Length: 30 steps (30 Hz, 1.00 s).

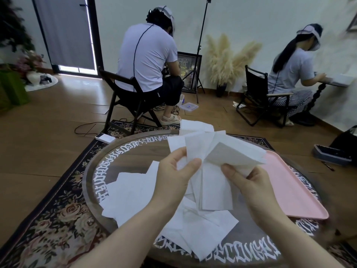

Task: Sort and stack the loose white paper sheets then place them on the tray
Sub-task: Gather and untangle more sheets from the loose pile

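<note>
A bunch of white paper sheets [212,151] is held up above the round table [92,171], between the two hands. The right hand [249,180] grips a folded stack at its lower corner, thumb on top and the other fingers curled below it. The left hand [173,175] pinches the near edge of one fanned sheet between thumb and forefinger, palm turned to the right, the forearm coming up from the lower left. Under the fingers more loose sheets [135,194] lie scattered and overlapping on the table. Just beyond the right hand's fingers, to the right, a pink tray [289,190] rests on the table.
</note>
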Each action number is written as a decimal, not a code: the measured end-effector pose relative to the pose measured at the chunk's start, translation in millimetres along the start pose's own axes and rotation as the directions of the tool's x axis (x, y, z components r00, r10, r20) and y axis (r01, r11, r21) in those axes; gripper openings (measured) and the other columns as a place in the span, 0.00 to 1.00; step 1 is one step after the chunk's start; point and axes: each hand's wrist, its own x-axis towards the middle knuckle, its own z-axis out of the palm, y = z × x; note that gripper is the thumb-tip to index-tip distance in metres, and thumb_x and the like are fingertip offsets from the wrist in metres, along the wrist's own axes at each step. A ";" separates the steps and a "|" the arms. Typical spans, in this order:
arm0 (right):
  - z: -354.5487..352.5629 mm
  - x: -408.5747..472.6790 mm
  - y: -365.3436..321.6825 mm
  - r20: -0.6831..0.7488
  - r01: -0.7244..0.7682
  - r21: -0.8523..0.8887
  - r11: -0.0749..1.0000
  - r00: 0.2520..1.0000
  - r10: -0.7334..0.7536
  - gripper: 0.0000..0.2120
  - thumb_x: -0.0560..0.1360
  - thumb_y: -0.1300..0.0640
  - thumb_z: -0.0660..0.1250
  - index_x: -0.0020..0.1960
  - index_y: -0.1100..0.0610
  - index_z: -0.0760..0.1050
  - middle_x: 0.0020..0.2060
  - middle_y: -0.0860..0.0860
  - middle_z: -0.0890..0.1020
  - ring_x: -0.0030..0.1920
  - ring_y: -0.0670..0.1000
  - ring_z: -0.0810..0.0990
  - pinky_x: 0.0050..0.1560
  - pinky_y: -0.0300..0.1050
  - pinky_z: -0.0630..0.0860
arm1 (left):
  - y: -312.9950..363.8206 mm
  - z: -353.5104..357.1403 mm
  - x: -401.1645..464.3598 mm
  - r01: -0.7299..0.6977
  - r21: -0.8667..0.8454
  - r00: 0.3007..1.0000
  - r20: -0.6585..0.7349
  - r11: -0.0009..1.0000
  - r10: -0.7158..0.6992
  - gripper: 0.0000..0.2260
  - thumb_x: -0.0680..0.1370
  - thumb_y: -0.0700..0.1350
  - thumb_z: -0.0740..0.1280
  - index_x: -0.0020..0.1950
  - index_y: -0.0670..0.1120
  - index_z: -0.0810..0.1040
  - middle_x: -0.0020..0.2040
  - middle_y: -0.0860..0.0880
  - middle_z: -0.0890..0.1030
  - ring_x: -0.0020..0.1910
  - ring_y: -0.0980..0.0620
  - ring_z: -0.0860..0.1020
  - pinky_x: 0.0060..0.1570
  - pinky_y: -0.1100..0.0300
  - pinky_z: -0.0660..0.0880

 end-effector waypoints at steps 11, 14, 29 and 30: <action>-13.5 10.3 -4.9 0.154 -0.028 -0.136 0.990 0.987 0.049 0.15 0.68 0.55 0.70 0.53 0.58 0.80 0.44 0.50 0.87 0.44 0.49 0.86 0.38 0.39 0.81 | -2.7 -2.0 9.1 0.137 -0.012 0.989 0.058 0.991 -0.136 0.12 0.80 0.47 0.66 0.42 0.48 0.86 0.46 0.48 0.86 0.45 0.51 0.81 0.50 0.57 0.75; -9.4 13.6 1.0 0.134 -0.090 -0.135 0.987 0.985 0.108 0.11 0.73 0.60 0.69 0.56 0.56 0.79 0.48 0.51 0.87 0.47 0.53 0.86 0.41 0.43 0.82 | -2.3 0.0 8.4 0.166 -0.024 0.980 0.112 0.986 -0.162 0.12 0.81 0.45 0.64 0.45 0.47 0.86 0.48 0.48 0.86 0.47 0.52 0.84 0.47 0.62 0.78; -10.0 14.4 4.7 0.102 -0.040 -0.318 0.947 0.992 0.076 0.05 0.75 0.58 0.70 0.50 0.56 0.82 0.44 0.52 0.87 0.46 0.56 0.86 0.49 0.57 0.81 | -0.4 -1.8 4.4 0.192 -0.068 0.964 0.200 0.979 -0.175 0.10 0.77 0.46 0.68 0.51 0.41 0.85 0.47 0.44 0.86 0.46 0.48 0.85 0.44 0.60 0.80; -9.9 13.6 4.8 0.115 -0.033 -0.318 0.948 0.991 0.073 0.05 0.75 0.58 0.70 0.50 0.55 0.82 0.44 0.51 0.87 0.46 0.56 0.86 0.48 0.55 0.82 | -1.2 -1.8 4.0 0.168 -0.050 0.968 0.196 0.984 -0.156 0.07 0.77 0.42 0.69 0.51 0.41 0.85 0.47 0.43 0.86 0.44 0.48 0.85 0.42 0.61 0.80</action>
